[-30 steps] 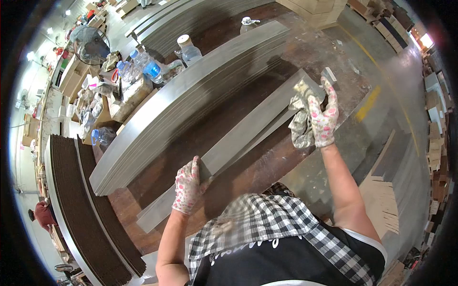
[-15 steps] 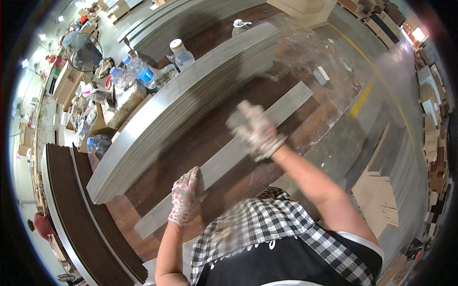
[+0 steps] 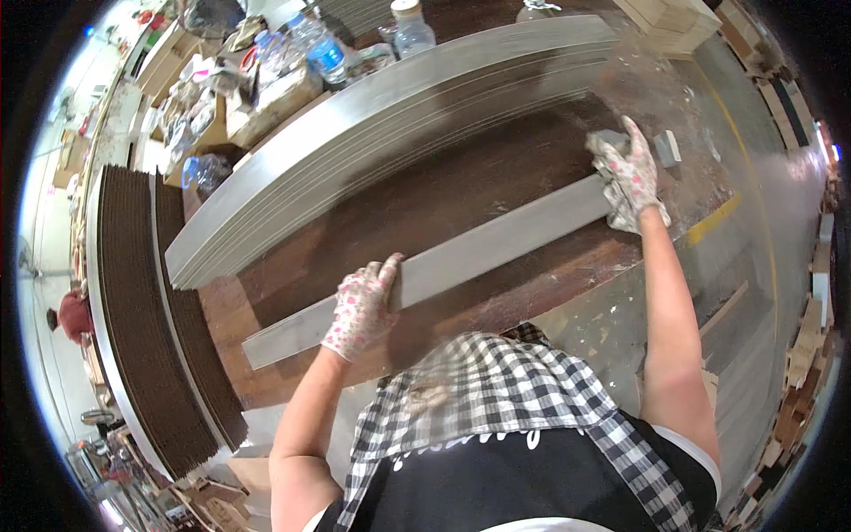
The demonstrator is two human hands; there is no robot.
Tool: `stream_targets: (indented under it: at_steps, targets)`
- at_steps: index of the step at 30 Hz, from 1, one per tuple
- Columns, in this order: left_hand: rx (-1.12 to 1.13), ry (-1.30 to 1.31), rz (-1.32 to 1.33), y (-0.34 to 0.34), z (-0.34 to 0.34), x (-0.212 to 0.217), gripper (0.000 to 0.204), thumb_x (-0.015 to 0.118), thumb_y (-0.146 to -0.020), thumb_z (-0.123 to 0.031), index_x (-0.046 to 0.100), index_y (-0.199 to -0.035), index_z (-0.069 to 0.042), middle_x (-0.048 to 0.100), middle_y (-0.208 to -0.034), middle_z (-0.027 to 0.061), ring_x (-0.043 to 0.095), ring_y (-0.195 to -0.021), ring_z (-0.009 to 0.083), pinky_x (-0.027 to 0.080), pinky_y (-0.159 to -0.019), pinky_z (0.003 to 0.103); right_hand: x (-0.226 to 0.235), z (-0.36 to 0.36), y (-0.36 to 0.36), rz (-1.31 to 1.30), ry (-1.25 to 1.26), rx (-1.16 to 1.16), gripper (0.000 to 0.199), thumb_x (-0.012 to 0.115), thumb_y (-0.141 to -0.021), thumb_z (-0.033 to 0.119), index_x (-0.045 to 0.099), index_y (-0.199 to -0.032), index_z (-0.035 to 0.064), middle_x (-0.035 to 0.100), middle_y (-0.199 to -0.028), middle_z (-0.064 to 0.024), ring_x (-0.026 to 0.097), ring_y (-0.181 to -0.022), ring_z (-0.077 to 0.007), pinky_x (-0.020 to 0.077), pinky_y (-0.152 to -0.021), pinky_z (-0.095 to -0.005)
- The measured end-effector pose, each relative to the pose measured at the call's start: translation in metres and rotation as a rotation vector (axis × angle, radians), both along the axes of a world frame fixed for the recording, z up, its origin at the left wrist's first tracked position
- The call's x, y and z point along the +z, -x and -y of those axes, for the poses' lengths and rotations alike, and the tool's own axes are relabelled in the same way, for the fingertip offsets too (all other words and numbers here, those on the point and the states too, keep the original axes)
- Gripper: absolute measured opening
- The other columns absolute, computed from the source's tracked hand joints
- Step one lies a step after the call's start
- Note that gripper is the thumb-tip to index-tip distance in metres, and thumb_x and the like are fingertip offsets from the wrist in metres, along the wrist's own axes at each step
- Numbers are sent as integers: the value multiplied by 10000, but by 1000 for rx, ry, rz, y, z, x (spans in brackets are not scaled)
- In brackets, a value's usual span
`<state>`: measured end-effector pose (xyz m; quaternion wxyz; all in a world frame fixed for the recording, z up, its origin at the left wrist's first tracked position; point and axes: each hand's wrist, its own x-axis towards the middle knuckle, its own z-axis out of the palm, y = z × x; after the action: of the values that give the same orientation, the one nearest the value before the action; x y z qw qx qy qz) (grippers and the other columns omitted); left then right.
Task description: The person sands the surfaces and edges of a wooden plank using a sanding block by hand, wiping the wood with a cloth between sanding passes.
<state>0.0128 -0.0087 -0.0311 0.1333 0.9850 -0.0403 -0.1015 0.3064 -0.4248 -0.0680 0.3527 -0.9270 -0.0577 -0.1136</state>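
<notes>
A long, narrow grey board (image 3: 505, 244) lies slantwise on the brown worktable (image 3: 443, 191). My left hand (image 3: 363, 306), in a white glove with pink dots, rests across the board's left part, its fingers stretched out on top. At the far right end is my right hand (image 3: 634, 173), in a matching but dirtier glove. It presses a crumpled grey rag (image 3: 612, 146) onto the board end; one finger points up and away, and the others are partly hidden by the cloth.
Behind the board stands a long stack of grey boards (image 3: 390, 111). Dark ribbed stacks (image 3: 142, 310) rise at left. Bottles (image 3: 326, 58) and bagged clutter crowd the far left. A small grey block (image 3: 667, 148) sits right of my right hand, near cartons (image 3: 669, 22).
My right hand has slid rightward along the board from its middle to its far end. My left hand stays on the left part. The whole view has shifted.
</notes>
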Motion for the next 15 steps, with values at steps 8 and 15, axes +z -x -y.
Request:
stream_targets:
  at_steps: [8, 15]
  targets:
    - [-31, 177, 128, 24, 12, -2, 963, 852, -702, -297, 380, -1495, -23, 542, -1359, 212, 517, -1278, 374, 416, -1082, 500, 23, -49, 84, 28, -624, 25, 531, 655, -974, 154, 447, -1447, 32, 544, -1379, -168, 589, -1169, -231, 506, -991, -366]
    - [508, 1571, 56, 28, 67, -8, 729, 764, -875, -304, 438, -1470, -37, 562, -1389, 161, 443, -1366, 273, 385, -1111, 495, 45, -226, 219, -18, -811, 634, 643, 647, -983, 340, 430, -1480, -7, 487, -1479, -157, 458, -1372, -260, 338, -1157, -389]
